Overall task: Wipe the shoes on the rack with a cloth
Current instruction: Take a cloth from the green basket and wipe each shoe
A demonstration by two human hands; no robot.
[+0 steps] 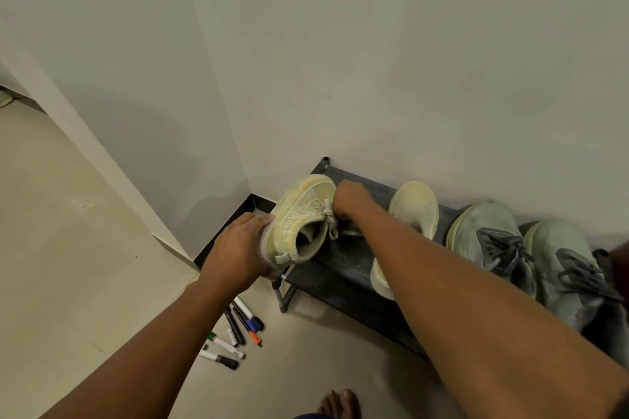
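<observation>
Left hand [240,245] gripping pale shoe [299,218] by its sole above rack [340,265], right hand [347,196] curling at its laces, its grip unclear, matching shoe [413,206] just right

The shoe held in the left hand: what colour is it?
Pale yellow shoe, with off-white laces; seen in the head view.

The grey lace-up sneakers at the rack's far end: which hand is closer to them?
Right. The right hand is over the shelf beside the tilted cream shoe; the left hand holds that shoe's sole, farther from the grey sneakers.

Bare forearms [476,282], no sleeves, barefoot.
</observation>
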